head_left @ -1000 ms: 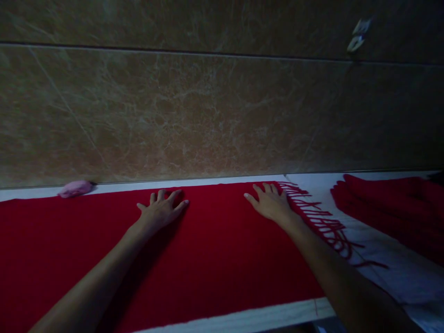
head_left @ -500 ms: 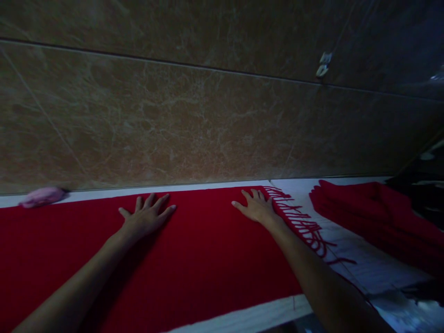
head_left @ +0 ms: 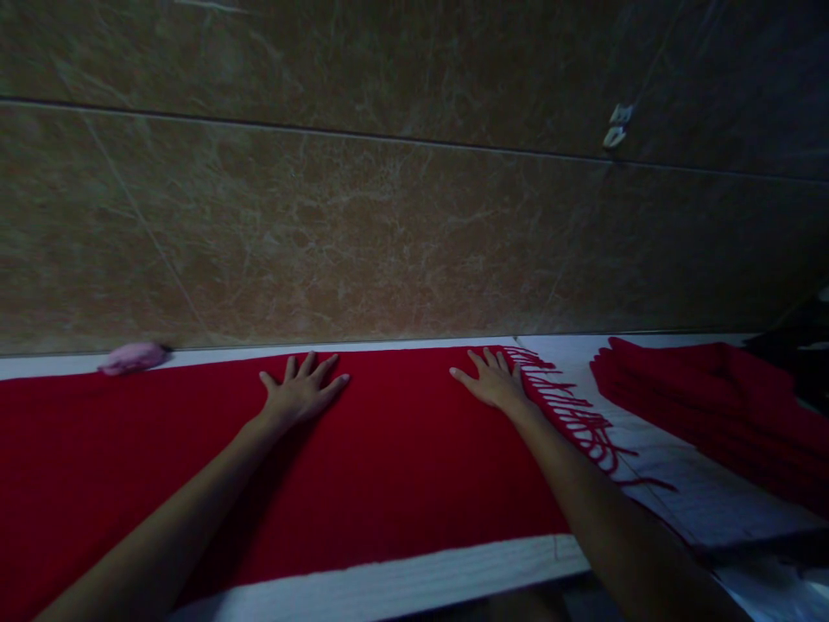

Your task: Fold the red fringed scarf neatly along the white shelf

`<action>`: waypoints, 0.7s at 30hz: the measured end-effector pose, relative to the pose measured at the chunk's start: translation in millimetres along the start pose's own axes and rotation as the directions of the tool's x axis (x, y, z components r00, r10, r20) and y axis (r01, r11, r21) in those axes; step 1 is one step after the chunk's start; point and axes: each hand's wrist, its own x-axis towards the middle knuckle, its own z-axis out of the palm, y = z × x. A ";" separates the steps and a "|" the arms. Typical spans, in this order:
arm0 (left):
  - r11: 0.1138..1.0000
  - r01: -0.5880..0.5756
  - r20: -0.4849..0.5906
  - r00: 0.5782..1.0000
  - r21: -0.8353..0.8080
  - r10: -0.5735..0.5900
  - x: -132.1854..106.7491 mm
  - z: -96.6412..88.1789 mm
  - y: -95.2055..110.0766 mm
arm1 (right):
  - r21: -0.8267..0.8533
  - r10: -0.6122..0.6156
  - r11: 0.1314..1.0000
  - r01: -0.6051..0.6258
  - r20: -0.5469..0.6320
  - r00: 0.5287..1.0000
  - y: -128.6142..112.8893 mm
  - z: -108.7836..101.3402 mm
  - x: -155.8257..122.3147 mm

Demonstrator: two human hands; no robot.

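A long red scarf (head_left: pixel 401 458) lies spread flat across a white-covered table, its twisted fringe (head_left: pixel 570 410) at the right end. My left hand (head_left: pixel 299 393) rests on it near the far edge, fingers spread, palm down. Close to the fringed end, my right hand (head_left: pixel 496 380) also lies flat on the cloth with its fingers apart. Neither hand grips anything. The scarf's left end runs out of view.
Folded red cloth (head_left: pixel 699 397) is piled to the right on the white table cover (head_left: pixel 414 587). A small pink bundle (head_left: pixel 135 357) sits at the far left edge. Behind the table rises a brown tiled wall (head_left: pixel 389 233), with a small white fitting (head_left: pixel 617 127) on it.
The whole view has shifted, so the scene sits slightly further right. My left hand appears a little nearer to the right hand; both stay spread on the scarf.
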 end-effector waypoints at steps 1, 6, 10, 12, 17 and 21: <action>1.000 -0.003 0.000 1.000 0.003 0.003 -0.2 0.2 0.0 | 0.000 0.001 1.000 -0.001 -0.001 1.000 0.0 -0.2 -0.2; 1.000 -0.003 0.008 1.000 0.015 0.003 -1.6 -0.9 0.9 | 0.021 -0.028 0.999 0.028 0.004 1.000 1.0 -1.2 -1.3; 1.000 0.000 0.005 1.000 0.012 0.000 -2.3 -1.9 0.1 | 0.035 -0.050 0.998 0.050 0.001 0.999 2.6 -1.3 -1.4; 1.000 0.006 0.007 1.000 0.007 -0.006 -2.3 -2.1 -0.7 | 0.041 -0.056 0.998 0.056 -0.004 0.998 3.5 -1.0 -1.4; 1.000 0.008 0.011 1.000 0.011 -0.009 -2.0 -1.9 -2.0 | 0.052 -0.063 0.997 0.065 -0.050 0.997 4.8 -1.8 -2.6; 1.000 0.010 0.017 1.000 0.013 -0.010 -2.1 -2.0 -1.5 | 0.061 -0.067 0.996 0.070 -0.051 0.996 5.8 -2.6 -2.5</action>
